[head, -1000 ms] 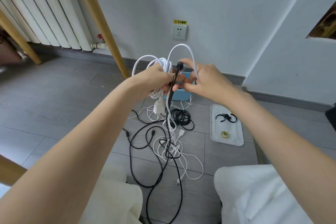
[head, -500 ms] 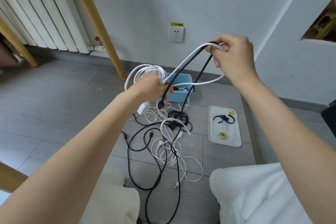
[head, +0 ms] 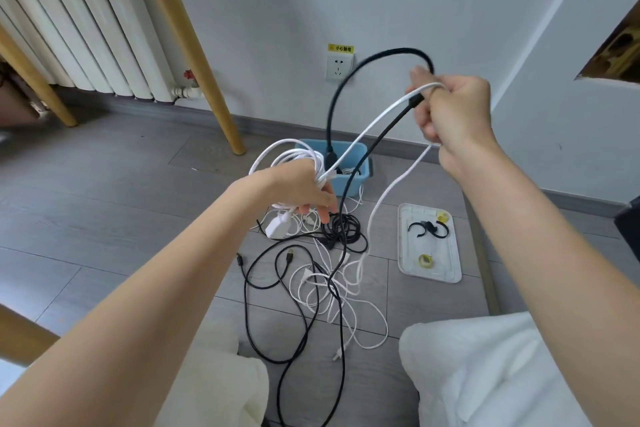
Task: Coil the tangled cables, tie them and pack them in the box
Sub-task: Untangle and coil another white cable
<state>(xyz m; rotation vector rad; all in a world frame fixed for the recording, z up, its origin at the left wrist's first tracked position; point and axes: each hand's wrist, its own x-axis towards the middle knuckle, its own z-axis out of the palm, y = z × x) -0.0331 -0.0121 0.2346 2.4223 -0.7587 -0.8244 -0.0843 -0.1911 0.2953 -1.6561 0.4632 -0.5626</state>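
Cables lie tangled on the grey floor (head: 86, 218), black and white strands crossing one another in a loose heap (head: 322, 284) just in front of a small blue box (head: 356, 163). The box stands on the floor near the wall, below a white wall socket (head: 339, 68). A yellow sticker (head: 341, 48) above the socket carries Chinese characters, too small to read with certainty.

The left hand (head: 298, 187) is held low, in front of the box, its grip closed around a coil of white cable (head: 277, 156); a white plug (head: 278, 225) hangs beneath the fingers. The right hand (head: 453, 111) is raised higher, to the right of the box, its grip clenched on both a white cable (head: 381, 118) and a black cable (head: 381, 139). These two strands run taut and slanting from the right hand down toward the left hand. The black cable also arches up over the right hand in a loop (head: 363, 62) and drops toward the box, ending in a black plug (head: 329, 158) beside the left hand.

A small coil of black cable (head: 341, 227) rests on the floor in front of the box. To the right of the box lies a white tray (head: 450, 263) holding a black curved strap (head: 427, 229) and two small yellow rolls (head: 426, 260); what they are is unclear.

Left of the box, a slanted wooden leg (head: 194, 55) meets the floor, with a white radiator (head: 69, 28) on the wall behind it. Pale trousers (head: 485, 374) cover the person's knees at the bottom edge.
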